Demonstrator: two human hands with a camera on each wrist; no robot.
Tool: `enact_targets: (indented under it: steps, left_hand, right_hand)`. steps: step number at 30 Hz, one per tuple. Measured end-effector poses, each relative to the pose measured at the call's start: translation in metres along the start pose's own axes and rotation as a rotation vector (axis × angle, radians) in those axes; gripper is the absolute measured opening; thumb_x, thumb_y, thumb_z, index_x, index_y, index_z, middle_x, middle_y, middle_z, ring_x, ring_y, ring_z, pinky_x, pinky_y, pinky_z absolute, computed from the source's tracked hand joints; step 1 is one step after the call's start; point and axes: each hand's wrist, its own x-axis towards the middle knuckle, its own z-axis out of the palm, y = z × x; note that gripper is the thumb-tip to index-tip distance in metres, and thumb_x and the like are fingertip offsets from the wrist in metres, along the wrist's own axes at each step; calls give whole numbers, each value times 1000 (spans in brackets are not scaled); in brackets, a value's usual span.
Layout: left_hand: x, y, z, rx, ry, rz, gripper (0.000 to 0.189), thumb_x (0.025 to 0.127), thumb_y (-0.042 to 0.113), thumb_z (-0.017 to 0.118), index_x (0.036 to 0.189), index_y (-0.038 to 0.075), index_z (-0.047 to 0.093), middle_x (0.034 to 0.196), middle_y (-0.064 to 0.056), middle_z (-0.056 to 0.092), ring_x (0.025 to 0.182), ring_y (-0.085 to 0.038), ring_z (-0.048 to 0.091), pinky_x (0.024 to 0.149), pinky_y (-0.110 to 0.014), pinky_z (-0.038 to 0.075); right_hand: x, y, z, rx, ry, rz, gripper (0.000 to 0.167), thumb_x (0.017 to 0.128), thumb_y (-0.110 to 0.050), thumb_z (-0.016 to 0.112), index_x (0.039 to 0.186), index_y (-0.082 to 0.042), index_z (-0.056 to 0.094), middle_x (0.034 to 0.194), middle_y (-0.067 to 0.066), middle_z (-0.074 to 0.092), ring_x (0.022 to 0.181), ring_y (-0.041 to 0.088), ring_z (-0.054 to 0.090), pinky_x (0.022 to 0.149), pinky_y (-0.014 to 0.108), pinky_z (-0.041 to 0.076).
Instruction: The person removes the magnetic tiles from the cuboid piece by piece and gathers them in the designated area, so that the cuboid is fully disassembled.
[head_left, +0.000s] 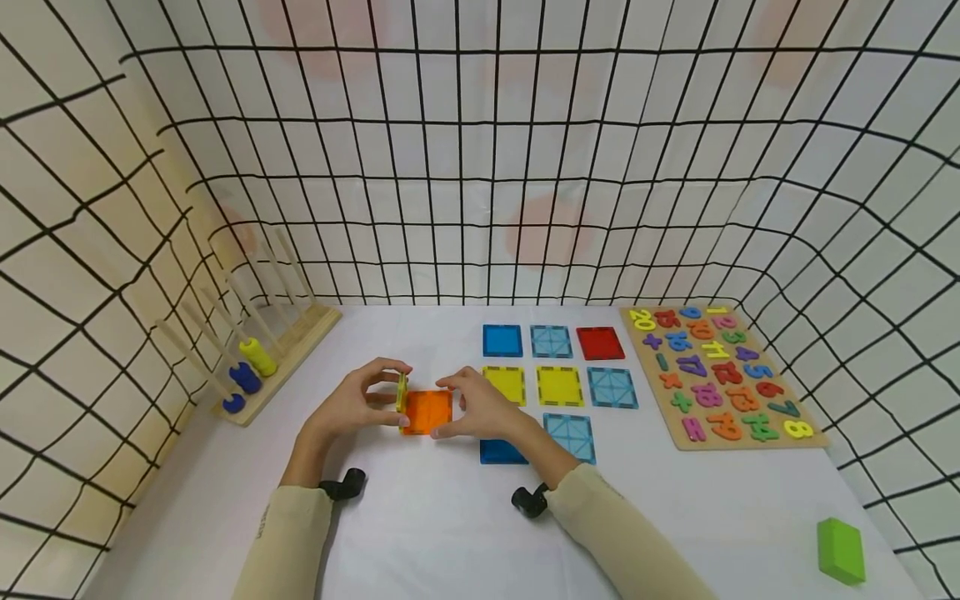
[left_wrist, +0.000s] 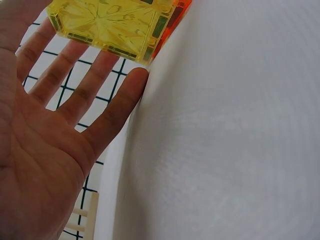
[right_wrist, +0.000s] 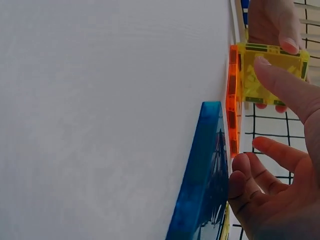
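A yellow translucent magnetic tile [left_wrist: 100, 22] stands on edge at the left side of an orange magnetic tile [head_left: 427, 412], which lies flat on the white table. My left hand [head_left: 354, 404] holds the yellow tile by opposite edges, thumb on the near side and fingers on the far side. With my right hand [head_left: 483, 407], I span the orange tile's right end, thumb at its near corner and fingertips by the far one. In the right wrist view, the right thumb [right_wrist: 280, 80] partly covers the yellow tile; exact fingertip contact is hard to see.
Several flat tiles, including a red tile [head_left: 601, 343] and a yellow tile [head_left: 560, 386], lie in rows to the right. Beyond them is a number puzzle board [head_left: 678, 429]. A wooden peg stand [head_left: 311, 333] is at left, a green block [head_left: 841, 551] at front right. Black grid mesh [head_left: 465, 179] encloses the table.
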Motion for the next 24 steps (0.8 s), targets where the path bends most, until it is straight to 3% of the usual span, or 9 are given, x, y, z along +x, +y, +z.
enact_targets:
  steps: [4,11,24]
  left_hand:
    - [0,-1,0,1,-3,2,77,75,13,94,141,5,53,148,-18,52,132,-40,54,107,-58,50]
    - [0,-2,-1,0,-2,11,78,75,13,94,141,5,53,147,-19,52,132,-41,55,106,-58,51]
    - [0,-1,0,-6,-1,14,77,75,13,93,140,6,53,146,-20,53,133,-41,55,106,-57,51]
  right_hand:
    - [5,-3,5,-14,-8,-17,82,78,-48,88,146,-13,57,134,7,54,92,16,54,77,24,51]
    - [11,-10,10,-73,-17,4,83,76,-47,89,145,-13,58,134,6,54,112,18,56,101,34,54]
    - [19,-18,14,-207,-54,55,85,74,-51,89,146,-17,58,129,4,52,104,17,55,92,30,54]
